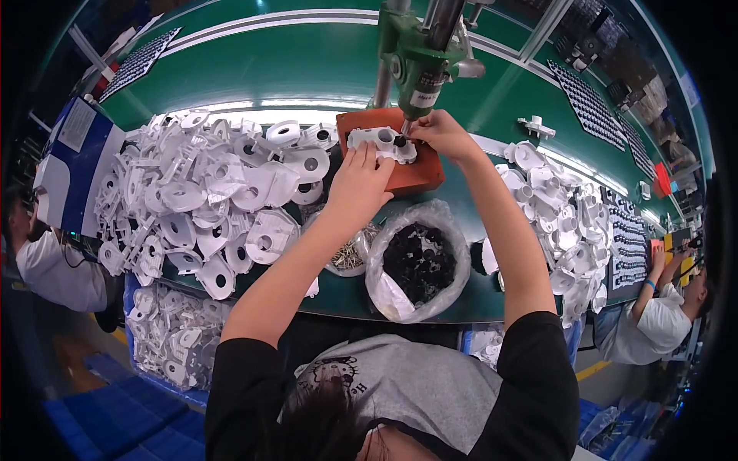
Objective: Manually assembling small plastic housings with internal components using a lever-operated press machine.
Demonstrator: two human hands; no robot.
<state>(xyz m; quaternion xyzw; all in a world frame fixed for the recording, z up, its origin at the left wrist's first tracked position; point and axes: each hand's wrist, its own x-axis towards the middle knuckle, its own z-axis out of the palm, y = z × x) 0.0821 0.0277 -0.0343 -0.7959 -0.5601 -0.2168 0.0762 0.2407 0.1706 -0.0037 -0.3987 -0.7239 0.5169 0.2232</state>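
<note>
A white plastic housing with round openings lies in an orange-red block fixture under the green press. My left hand rests on the housing's near left edge, fingers stretched out over it. On the housing's right part is a small black piece, right below the press's metal tip. Beside that tip is my right hand, its fingers pinched together at the fixture's far right. Whatever those fingers hold, if anything, is too small and hidden to make out.
White plastic parts are heaped at left, with another heap at right. Between my forearms stand a bag of black pieces and a container of small metal screws. Persons sit at far left and right.
</note>
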